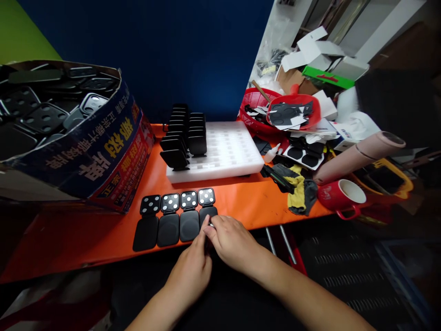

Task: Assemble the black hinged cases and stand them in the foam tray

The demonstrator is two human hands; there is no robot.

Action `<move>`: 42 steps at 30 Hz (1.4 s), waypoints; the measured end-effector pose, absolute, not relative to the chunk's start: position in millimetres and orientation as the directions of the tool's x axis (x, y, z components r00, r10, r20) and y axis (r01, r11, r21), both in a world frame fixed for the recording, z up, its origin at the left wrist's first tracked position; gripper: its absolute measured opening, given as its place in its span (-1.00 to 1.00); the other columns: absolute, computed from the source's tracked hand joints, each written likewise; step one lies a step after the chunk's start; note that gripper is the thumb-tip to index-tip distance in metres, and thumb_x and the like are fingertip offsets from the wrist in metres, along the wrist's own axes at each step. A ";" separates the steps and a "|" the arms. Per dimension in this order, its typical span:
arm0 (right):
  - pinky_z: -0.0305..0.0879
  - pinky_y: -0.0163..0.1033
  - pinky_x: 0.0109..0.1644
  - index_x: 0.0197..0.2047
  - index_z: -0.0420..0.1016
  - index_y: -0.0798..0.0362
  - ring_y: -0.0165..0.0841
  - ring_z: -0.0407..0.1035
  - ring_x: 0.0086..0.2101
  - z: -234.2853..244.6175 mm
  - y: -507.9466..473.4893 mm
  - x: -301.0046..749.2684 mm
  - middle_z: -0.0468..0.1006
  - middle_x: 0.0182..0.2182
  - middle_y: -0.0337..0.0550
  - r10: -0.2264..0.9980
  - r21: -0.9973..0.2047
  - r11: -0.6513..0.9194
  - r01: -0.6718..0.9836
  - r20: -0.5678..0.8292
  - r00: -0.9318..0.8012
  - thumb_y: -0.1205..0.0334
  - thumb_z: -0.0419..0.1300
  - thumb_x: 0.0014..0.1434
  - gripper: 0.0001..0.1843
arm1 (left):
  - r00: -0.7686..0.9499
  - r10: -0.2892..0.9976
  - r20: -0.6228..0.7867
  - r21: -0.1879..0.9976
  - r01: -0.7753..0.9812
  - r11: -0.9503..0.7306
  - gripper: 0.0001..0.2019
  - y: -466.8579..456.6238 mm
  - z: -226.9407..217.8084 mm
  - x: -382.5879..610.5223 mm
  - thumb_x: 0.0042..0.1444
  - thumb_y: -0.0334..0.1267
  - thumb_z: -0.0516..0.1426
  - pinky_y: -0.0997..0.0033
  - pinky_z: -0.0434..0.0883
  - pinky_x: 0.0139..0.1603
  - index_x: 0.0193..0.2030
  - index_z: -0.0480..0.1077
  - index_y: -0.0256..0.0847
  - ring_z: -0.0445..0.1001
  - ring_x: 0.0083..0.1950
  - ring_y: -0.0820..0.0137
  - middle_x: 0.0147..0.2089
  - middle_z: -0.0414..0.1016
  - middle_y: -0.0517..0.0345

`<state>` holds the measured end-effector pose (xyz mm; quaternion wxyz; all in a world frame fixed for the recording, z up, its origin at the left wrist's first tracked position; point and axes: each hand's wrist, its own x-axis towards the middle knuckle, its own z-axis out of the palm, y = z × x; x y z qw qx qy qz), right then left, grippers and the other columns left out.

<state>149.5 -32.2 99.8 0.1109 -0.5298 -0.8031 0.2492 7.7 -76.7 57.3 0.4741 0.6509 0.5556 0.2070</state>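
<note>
My left hand [193,263] and my right hand [231,240] meet at the table's front edge. Both are closed, fingertips and thumbs together around something small and dark that is mostly hidden. Just beyond them lies the right-hand end of a row of several black hinged units. Each has a small upper plate [189,199] with pale dots, joined to a larger smooth black pad [189,225]. The pad [208,213] nearest my hands is partly covered by them. Behind the row, a white foam tray [234,151] holds more black pads [175,158] upright in its left part.
A printed cardboard box [113,156] full of black plates stands at the left. On the right are a red basket [255,99], a red dustpan-like scoop [315,108] with scraps, a glove [299,193], a red mug [339,195] and a pink tumbler [358,156]. The orange tabletop [86,239] ends before me.
</note>
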 end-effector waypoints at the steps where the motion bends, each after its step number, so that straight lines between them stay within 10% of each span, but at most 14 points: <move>1: 0.18 -0.20 -0.22 -0.33 0.35 0.10 -0.26 0.34 -0.32 98.9 -32.9 150.2 0.46 -0.39 -0.05 0.908 -0.518 0.311 0.797 -0.087 -0.411 0.14 -0.08 0.30 -0.71 | 0.309 0.920 -0.242 0.839 0.542 0.039 -0.26 -77.3 57.0 7.6 0.07 -0.50 -0.05 0.15 0.18 0.23 0.38 -0.23 -0.13 0.22 0.26 0.20 0.34 0.08 -0.05; 14: 0.06 -0.29 -0.36 -0.60 0.16 0.05 -0.42 0.15 -0.51 79.2 -34.0 143.4 0.23 -0.61 -0.25 0.926 -0.733 0.361 0.576 0.206 -0.317 0.18 0.01 0.19 -0.67 | 0.286 0.915 -0.284 0.900 0.408 0.152 -0.43 -78.8 55.4 11.6 0.12 -0.36 -0.01 0.14 0.25 0.16 0.31 0.02 -0.21 0.33 0.18 0.17 0.15 0.37 -0.11; 19: 0.14 -0.31 -0.36 -0.39 0.31 0.06 -0.43 0.19 -0.47 85.5 -26.4 153.1 0.24 -0.54 -0.27 0.941 -0.991 -0.007 0.133 -0.052 -0.334 0.02 -0.11 0.27 -0.63 | 0.241 0.871 -0.429 0.863 -0.174 0.473 -0.42 -71.1 61.4 12.9 0.03 -0.15 0.15 0.17 0.40 -0.03 0.20 0.15 -0.24 0.43 0.06 0.11 0.03 0.46 -0.13; 24: 0.18 -0.32 -0.36 -0.23 0.35 0.09 -0.46 0.20 -0.49 86.1 -26.5 160.5 0.25 -0.51 -0.30 0.882 -0.948 -0.299 -0.105 -0.233 -0.409 -0.03 0.01 0.23 -0.67 | 0.186 0.832 -0.522 0.764 -0.332 0.553 -0.49 -59.3 76.0 4.6 0.07 0.02 0.13 0.25 0.46 -0.20 0.09 0.28 -0.21 0.54 -0.20 0.22 -0.18 0.55 -0.02; 32: 0.16 -0.29 -0.25 -0.34 0.35 0.09 -0.42 0.25 -0.35 92.8 -36.7 150.7 0.37 -0.41 -0.22 0.934 -0.978 -0.158 0.135 -0.193 -0.302 -0.03 -0.04 0.27 -0.63 | 0.042 0.985 -0.167 0.974 0.163 0.159 -0.63 -62.1 77.6 -1.5 0.09 -0.27 0.08 0.19 0.33 0.11 0.07 0.38 -0.18 0.43 0.05 0.19 0.01 0.49 0.04; 42: -0.18 -0.38 -0.50 -0.46 0.17 0.07 -0.56 -0.16 -0.60 98.1 -40.4 164.0 0.01 -0.64 -0.44 0.715 -0.655 -0.679 -0.331 -0.490 -0.498 -0.06 0.16 0.12 -0.61 | 0.348 0.914 0.207 0.680 0.621 -0.390 -0.44 -70.6 91.2 -4.2 0.02 -0.49 0.01 0.33 0.39 0.08 0.20 0.25 -0.07 0.41 0.10 0.27 0.14 0.40 0.12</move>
